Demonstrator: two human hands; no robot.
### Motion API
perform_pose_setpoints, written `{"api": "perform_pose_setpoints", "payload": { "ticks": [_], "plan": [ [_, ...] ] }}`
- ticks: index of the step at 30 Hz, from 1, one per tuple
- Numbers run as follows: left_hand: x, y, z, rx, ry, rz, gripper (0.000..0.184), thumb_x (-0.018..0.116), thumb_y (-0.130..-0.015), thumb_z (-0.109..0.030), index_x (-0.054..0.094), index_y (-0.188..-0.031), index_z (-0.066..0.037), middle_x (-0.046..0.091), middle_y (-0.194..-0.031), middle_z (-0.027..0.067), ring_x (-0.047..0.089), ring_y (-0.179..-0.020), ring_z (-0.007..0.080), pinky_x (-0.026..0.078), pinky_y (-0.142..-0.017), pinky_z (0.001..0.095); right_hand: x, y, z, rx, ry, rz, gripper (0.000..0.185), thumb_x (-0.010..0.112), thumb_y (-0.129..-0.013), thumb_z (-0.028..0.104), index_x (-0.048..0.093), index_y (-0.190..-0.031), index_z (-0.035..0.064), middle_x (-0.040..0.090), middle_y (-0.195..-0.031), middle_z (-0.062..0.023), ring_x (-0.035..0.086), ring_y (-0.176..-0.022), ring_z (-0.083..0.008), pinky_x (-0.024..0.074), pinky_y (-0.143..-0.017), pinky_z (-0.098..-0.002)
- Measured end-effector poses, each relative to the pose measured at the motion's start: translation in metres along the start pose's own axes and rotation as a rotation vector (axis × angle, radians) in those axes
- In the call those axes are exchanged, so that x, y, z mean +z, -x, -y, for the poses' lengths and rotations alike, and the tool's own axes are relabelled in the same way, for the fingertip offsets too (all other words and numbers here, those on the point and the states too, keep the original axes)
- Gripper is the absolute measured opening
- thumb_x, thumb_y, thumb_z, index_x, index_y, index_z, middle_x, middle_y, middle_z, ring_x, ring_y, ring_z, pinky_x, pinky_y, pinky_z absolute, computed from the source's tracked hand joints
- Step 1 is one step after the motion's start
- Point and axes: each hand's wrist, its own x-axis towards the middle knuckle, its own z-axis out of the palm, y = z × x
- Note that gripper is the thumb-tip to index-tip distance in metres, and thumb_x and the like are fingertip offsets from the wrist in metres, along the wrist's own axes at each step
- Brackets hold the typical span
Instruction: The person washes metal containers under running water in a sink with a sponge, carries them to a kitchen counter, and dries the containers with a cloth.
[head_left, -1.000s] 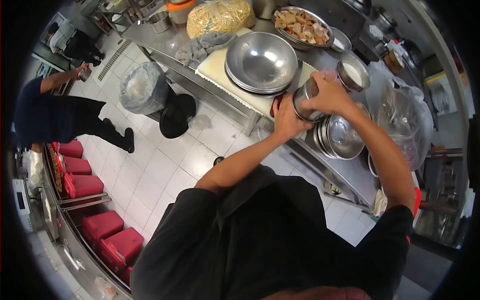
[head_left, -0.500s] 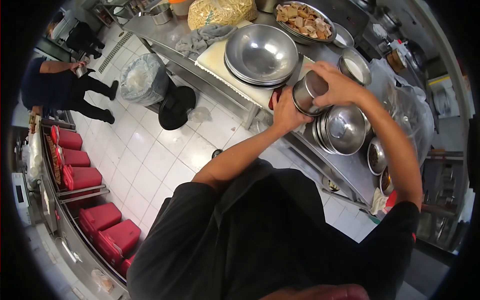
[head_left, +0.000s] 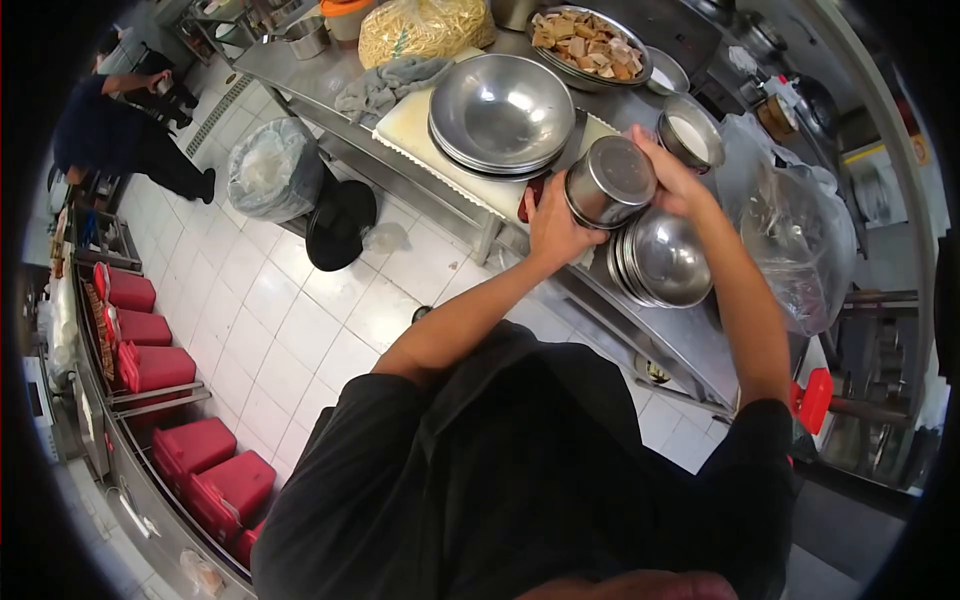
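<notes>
Between my two hands is a round steel container (head_left: 612, 182), tilted, with its flat closed end toward the camera. My left hand (head_left: 562, 228) wraps its near left side by the rim. My right hand (head_left: 672, 172) is curled against its far right side, fingers partly hidden. Just below it sits a stack of small steel bowls (head_left: 672, 258). Large steel bowls (head_left: 502, 110), also stacked, rest on a white cutting board (head_left: 405, 122) to the left. Part of a dark red object (head_left: 528, 200) shows beside my left hand.
Behind are a bag of fries (head_left: 425, 30), a bowl of cut pieces (head_left: 590, 45) and a bowl with white contents (head_left: 690, 138). Clear plastic bags (head_left: 790, 225) lie right. A lined bin (head_left: 275, 170) and red boxes (head_left: 160, 367) are at left. Another person (head_left: 120, 125) stands far left.
The steel container has turned so its flat end faces the camera more. My right hand has shifted from over its top to its far side. The person at left has moved farther off.
</notes>
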Motion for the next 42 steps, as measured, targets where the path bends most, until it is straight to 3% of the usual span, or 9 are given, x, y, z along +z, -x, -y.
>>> {"api": "perform_pose_setpoints", "payload": {
  "ticks": [6,16,19,22,25,27,33,34,42],
  "plan": [
    [0.002,0.001,-0.002,-0.035,0.01,-0.028,0.109,0.081,-0.047,-0.036,0.026,-0.136,-0.006,0.039,-0.133,0.0138,0.035,-0.128,0.0295,0.01,-0.108,0.0552,0.004,0.009,0.007,0.033,0.276,0.125,0.061,0.063,-0.076,0.057,0.057,-0.118,0.0132,0.058,-0.119,-0.006,0.053,-0.11,-0.0224,0.041,-0.092,-0.0395],
    [0.002,0.002,-0.006,-0.051,-0.01,-0.045,0.109,0.081,-0.046,-0.035,0.026,-0.135,-0.004,0.04,-0.132,0.0154,0.034,-0.128,0.0294,0.008,-0.109,0.0525,-0.006,0.001,-0.002,0.035,0.091,0.136,0.065,0.066,-0.072,0.056,0.055,-0.12,0.0138,0.059,-0.115,-0.0073,0.055,-0.102,-0.0229,0.0402,-0.089,-0.0405],
    [0.004,0.0,-0.003,-0.08,-0.051,-0.03,0.111,0.082,-0.046,-0.038,0.026,-0.134,-0.001,0.039,-0.131,0.0176,0.034,-0.126,0.0324,0.01,-0.108,0.0511,-0.012,-0.006,0.002,0.067,0.141,0.125,0.066,0.065,-0.071,0.057,0.055,-0.12,0.0138,0.058,-0.116,-0.0086,0.053,-0.105,-0.025,0.039,-0.09,-0.0418],
    [0.003,0.0,-0.002,-0.001,-0.106,-0.107,0.104,0.084,-0.049,-0.03,0.028,-0.131,0.0,0.036,-0.132,0.0202,0.033,-0.126,0.0353,0.017,-0.107,0.0538,-0.01,-0.004,0.009,0.066,0.189,0.065,0.067,0.063,-0.072,0.058,0.053,-0.122,0.0137,0.056,-0.118,-0.0099,0.051,-0.109,-0.0278,0.0383,-0.092,-0.0445],
    [0.0,0.007,0.002,0.133,0.114,-0.214,0.1,0.086,-0.05,-0.026,0.03,-0.128,0.0,0.036,-0.128,0.0203,0.036,-0.121,0.037,0.026,-0.104,0.0422,-0.01,-0.002,0.007,0.055,0.195,0.053,0.067,0.061,-0.075,0.058,0.05,-0.125,0.0138,0.054,-0.125,-0.0106,0.05,-0.113,-0.031,0.0392,-0.091,-0.0476],
    [0.002,0.012,0.002,0.089,0.216,-0.192,0.1,0.086,-0.05,-0.022,0.029,-0.128,0.002,0.035,-0.129,0.0213,0.035,-0.121,0.0373,0.028,-0.103,0.0413,-0.01,-0.004,0.003,0.067,0.186,0.081,0.069,0.06,-0.074,0.06,0.05,-0.125,0.0133,0.052,-0.126,-0.0123,0.05,-0.112,-0.0319,0.0396,-0.09,-0.0464],
    [0.013,0.007,-0.005,0.016,0.239,-0.279,0.104,0.084,-0.05,-0.015,0.022,-0.132,0.004,0.035,-0.128,0.0232,0.034,-0.121,0.0392,0.029,-0.103,0.0418,0.004,-0.002,0.002,0.132,0.112,0.078,0.074,0.058,-0.071,0.065,0.051,-0.121,0.0116,0.053,-0.113,-0.012,0.051,-0.094,-0.029,0.0422,-0.078,-0.0396],
    [0.013,0.006,-0.007,0.028,0.246,-0.268,0.106,0.082,-0.049,-0.013,0.021,-0.133,0.004,0.035,-0.128,0.0235,0.033,-0.122,0.0394,0.028,-0.103,0.0434,0.006,0.001,0.001,0.146,0.085,0.061,0.072,0.057,-0.072,0.065,0.052,-0.119,0.0118,0.052,-0.104,-0.01,0.05,-0.082,-0.0256,0.043,-0.07,-0.0371],
    [0.008,0.01,-0.014,0.017,0.213,-0.261,0.104,0.079,-0.048,-0.011,0.022,-0.134,0.001,0.034,-0.13,0.0224,0.03,-0.123,0.0394,0.025,-0.104,0.0453,0.006,0.004,-0.003,0.115,0.118,0.052,0.057,0.054,-0.072,0.065,0.058,-0.097,0.0143,0.052,-0.079,-0.0029,0.047,-0.068,-0.0177,0.0416,-0.061,-0.0327]
  ]
}}
